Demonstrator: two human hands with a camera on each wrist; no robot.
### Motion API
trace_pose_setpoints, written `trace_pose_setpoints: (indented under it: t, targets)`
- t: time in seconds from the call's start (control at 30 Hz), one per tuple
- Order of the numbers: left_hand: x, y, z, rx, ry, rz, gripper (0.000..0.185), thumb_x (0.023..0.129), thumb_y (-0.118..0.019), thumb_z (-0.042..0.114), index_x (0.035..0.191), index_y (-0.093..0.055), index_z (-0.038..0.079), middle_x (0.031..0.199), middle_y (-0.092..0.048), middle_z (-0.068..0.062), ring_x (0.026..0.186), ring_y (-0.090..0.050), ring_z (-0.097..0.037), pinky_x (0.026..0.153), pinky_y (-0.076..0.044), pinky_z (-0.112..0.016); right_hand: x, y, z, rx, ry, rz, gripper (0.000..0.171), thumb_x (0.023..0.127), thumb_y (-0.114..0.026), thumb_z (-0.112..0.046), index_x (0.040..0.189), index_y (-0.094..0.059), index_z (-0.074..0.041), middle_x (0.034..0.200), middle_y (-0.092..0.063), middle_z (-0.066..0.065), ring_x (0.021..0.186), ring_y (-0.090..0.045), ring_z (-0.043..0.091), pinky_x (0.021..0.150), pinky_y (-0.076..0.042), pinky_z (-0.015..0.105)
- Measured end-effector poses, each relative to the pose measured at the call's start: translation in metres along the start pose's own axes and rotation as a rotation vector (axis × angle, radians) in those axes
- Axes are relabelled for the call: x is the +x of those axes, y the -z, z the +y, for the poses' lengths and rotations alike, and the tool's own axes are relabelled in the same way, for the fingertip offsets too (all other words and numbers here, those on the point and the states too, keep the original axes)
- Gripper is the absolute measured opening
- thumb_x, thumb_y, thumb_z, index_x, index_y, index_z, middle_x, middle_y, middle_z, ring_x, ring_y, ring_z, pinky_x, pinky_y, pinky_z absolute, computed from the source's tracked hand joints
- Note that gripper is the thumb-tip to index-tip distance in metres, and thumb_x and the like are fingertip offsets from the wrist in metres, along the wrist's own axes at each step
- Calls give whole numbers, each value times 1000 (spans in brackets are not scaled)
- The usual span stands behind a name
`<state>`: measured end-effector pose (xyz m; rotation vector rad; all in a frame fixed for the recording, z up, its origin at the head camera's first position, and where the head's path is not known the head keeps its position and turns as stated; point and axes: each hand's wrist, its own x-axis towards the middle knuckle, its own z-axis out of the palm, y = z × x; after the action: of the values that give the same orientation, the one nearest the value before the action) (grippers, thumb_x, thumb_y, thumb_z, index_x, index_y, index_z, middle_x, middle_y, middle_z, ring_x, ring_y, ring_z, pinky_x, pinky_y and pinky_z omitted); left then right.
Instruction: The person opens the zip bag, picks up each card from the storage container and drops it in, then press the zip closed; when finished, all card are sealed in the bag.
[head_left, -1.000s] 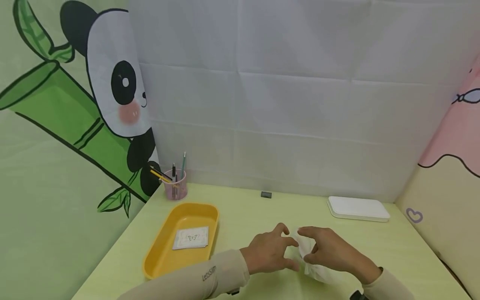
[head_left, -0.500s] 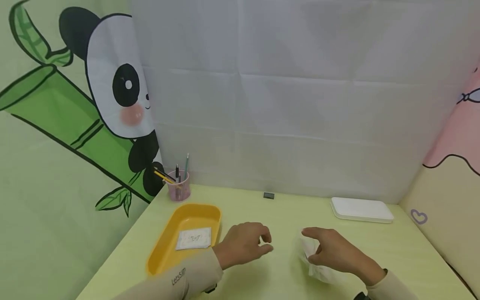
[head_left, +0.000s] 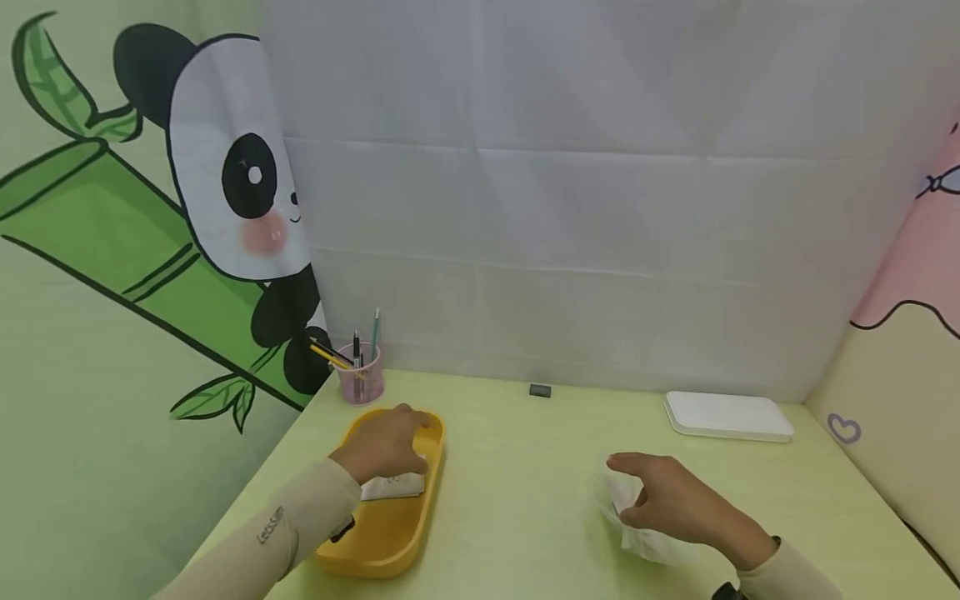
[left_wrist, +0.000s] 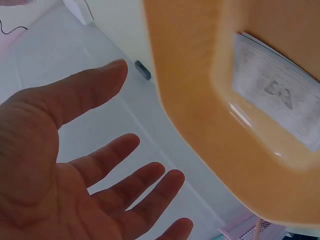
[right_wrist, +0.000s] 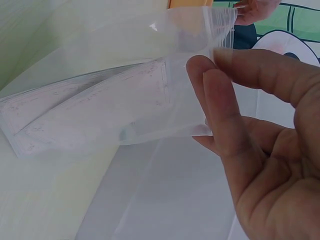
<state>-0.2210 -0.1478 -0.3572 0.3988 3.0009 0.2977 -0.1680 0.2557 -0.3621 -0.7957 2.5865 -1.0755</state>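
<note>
My left hand (head_left: 386, 442) is over the yellow tray (head_left: 382, 537) in the head view, partly covering a small stack of white cards (head_left: 393, 487) that lies in it. In the left wrist view its fingers are spread and hold nothing, beside the tray wall, and the top card (left_wrist: 275, 90) shows a butterfly print. My right hand (head_left: 678, 504) holds a clear zip bag (right_wrist: 187, 110) by its mouth end, between thumb and fingers. Inside the bag are pale printed cards (right_wrist: 95, 107), lying slanted over each other.
A pink mesh pen cup (head_left: 362, 386) with pens and pencils stands behind the tray. Near the back edge of the pale green table (head_left: 525, 508) lies a small dark block (head_left: 540, 390). A white flat case (head_left: 727, 416) sits at the back right, by the wall.
My left hand has moved away from the bag, leftward across the table, and now hangs over the tray and its cards. The right hand has stayed with the bag in nearly the same spot.
</note>
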Motion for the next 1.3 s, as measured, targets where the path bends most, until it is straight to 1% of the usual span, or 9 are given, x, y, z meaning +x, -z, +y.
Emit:
trace_pose_setpoints:
  t: [0.07, 0.13, 0.23, 0.5, 0.67, 0.77, 0.9, 1.13, 1.3]
  targets:
    - [1, 1, -12, -14, 46, -35, 61, 70, -88, 23, 125, -66, 7, 118, -63, -9, 97, -62, -26, 86, -49, -55, 0, 1, 1, -5, 2, 4, 65, 82, -78, -5, 139, -49, 11, 140, -50, 30, 73, -66, 5, 65, -53, 27]
    - [1, -1, -23, -19, 88, -73, 64, 68, -91, 22, 125, -65, 7, 120, -64, -10, 104, -61, -29, 87, -48, -59, -1, 3, 1, -10, 0, 7, 65, 82, -78, -5, 139, -49, 11, 140, -50, 30, 73, -66, 5, 65, -53, 27]
    - [3, -9, -35, -47, 139, -136, 71, 66, -94, 19, 128, -63, 5, 124, -62, -12, 110, -59, -31, 90, -47, -60, -1, 5, 0, -12, 2, 9, 65, 82, -78, -4, 139, -49, 11, 141, -50, 31, 73, -66, 5, 64, -53, 27]
    - [6, -29, -52, -24, 205, -223, 80, 61, -97, 11, 132, -60, 5, 124, -60, -14, 108, -59, -30, 95, -46, -58, -3, 5, -1, -5, -19, -1, 64, 83, -76, -3, 140, -49, 11, 141, -49, 31, 74, -67, 6, 64, -53, 27]
    - [8, -39, -58, 25, 175, -240, 77, 60, -97, 12, 128, -62, 5, 123, -61, -15, 105, -58, -29, 95, -46, -57, -4, 3, 0, 5, -8, -3, 65, 83, -76, -2, 139, -48, 13, 140, -49, 33, 72, -66, 6, 64, -53, 27]
    - [8, -43, -59, 63, 149, -246, 71, 58, -98, 13, 119, -64, 4, 111, -63, -12, 96, -57, -26, 91, -47, -51, -4, 3, 0, 15, -5, -8, 64, 83, -76, -2, 139, -48, 13, 141, -48, 33, 72, -67, 6, 63, -53, 27]
    - [7, -42, -55, 101, 148, -251, 63, 56, -98, 13, 107, -63, 3, 101, -60, -12, 85, -53, -25, 88, -48, -48, -4, 2, 1, 17, -7, -11, 64, 83, -76, -3, 139, -48, 12, 141, -48, 33, 72, -67, 6, 62, -53, 27]
    - [4, -39, -51, 118, 137, -216, 53, 56, -98, 12, 93, -60, 4, 86, -56, -8, 75, -51, -25, 76, -49, -44, -5, 1, 2, 12, -10, -9, 65, 83, -77, -3, 139, -49, 11, 141, -48, 32, 72, -67, 6, 62, -53, 27]
    - [4, -41, -51, 120, 147, -220, 46, 58, -95, 11, 87, -60, 6, 80, -55, -6, 72, -51, -25, 71, -49, -41, -6, -1, 4, 6, -14, 1, 65, 83, -77, -3, 140, -49, 11, 141, -49, 31, 72, -67, 6, 61, -53, 27]
